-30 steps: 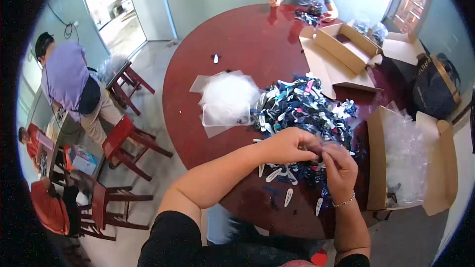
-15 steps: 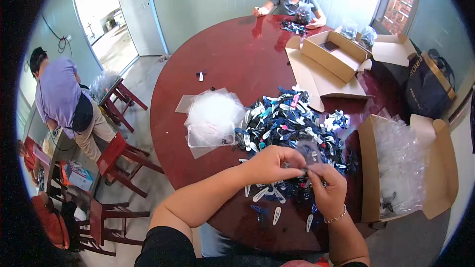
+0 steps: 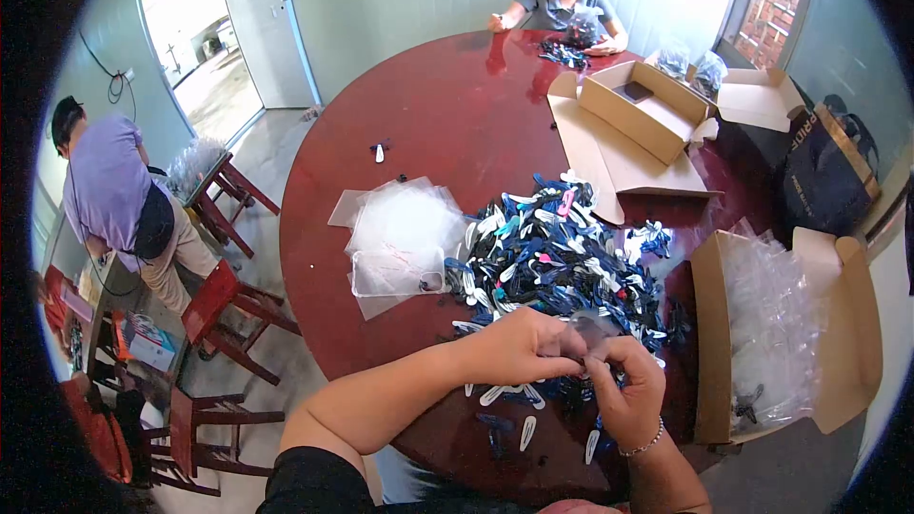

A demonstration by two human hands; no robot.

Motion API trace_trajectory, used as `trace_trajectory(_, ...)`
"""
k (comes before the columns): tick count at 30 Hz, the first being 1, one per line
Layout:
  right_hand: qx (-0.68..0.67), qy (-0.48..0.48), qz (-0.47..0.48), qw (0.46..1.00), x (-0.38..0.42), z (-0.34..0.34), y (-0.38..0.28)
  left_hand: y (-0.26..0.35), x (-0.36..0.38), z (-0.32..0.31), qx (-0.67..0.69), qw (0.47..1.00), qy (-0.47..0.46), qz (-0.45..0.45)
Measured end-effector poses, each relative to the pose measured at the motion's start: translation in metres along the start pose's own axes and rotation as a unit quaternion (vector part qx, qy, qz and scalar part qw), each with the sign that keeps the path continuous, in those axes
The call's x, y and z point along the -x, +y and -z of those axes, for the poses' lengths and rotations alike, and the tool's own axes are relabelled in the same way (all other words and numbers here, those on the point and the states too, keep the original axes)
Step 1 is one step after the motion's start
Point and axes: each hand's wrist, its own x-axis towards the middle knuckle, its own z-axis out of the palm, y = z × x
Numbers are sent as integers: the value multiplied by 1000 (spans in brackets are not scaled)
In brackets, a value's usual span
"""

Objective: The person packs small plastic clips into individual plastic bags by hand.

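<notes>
My left hand (image 3: 538,347) and my right hand (image 3: 626,379), with a bracelet on its wrist, meet fingertip to fingertip over the near side of a heap of hair clips (image 3: 562,247). Between them they pinch a small clear plastic bag (image 3: 595,324); its lower part and anything inside are hidden by my fingers. The clips are mostly navy, black and white snap clips, with a few pink and teal ones. Several loose clips lie nearest me, among them a white hair clip (image 3: 527,433). Left of the heap rests a stack of clear plastic bags (image 3: 400,228).
On the right of the red table (image 3: 428,86), an open cardboard box (image 3: 709,343) holds clear plastic packets. Behind it stand another open box (image 3: 638,119) and a dark bag (image 3: 828,171). A person (image 3: 562,9) sits opposite; another person (image 3: 114,181) bends near stools at left.
Both hands have come slightly lower and nearer to me, still pinching the plastic bag, which now shows less above the fingers. The whole view has shifted slightly.
</notes>
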Motion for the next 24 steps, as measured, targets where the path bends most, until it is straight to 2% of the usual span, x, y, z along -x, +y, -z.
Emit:
trace_trajectory(4, -16, 17, -20, 1000, 1, -4, -2, 5, -1, 2, -17, 1000, 9, -4)
trace_trajectory(6, 29, -30, -2, 999, -1, 0, -3, 3, -1, 2, -43, 999, -2, 9)
trace_trajectory(9, 36, -36, 13, 999, -2, 0, -2, -2, 0, -2, 15, 999, 17, -35)
trace_trajectory(12, 40, -28, 25, 998, -2, -1, -2, 3, 1, 1, -11, 1000, -5, 1)
trace_trajectory(14, 39, -25, 30, 998, -2, -2, -1, -2, 1, -3, 20, 999, 29, -41)
trace_trajectory(18, 37, -22, 41, 998, -1, -2, -1, -1, 1, 0, -19, 999, 21, -40)
trace_trajectory(20, 30, -25, 43, 998, -1, -1, 1, 6, 3, 0, 19, 998, 29, -45)
trace_trajectory(21, 25, -28, 44, 998, 0, 1, 2, 9, 2, -2, 83, 996, 34, -27)
trace_trajectory(22, 18, -20, 18, 999, 1, 3, 5, 10, 2, -5, 150, 988, 37, -5)
trace_trajectory(23, 12, -12, -16, 1000, 3, 6, 7, 9, 0, -1, 97, 995, 18, 3)
trace_trajectory(24, -19, 26, -61, 998, 1, 5, 3, 14, -1, -4, 145, 988, 35, 43)
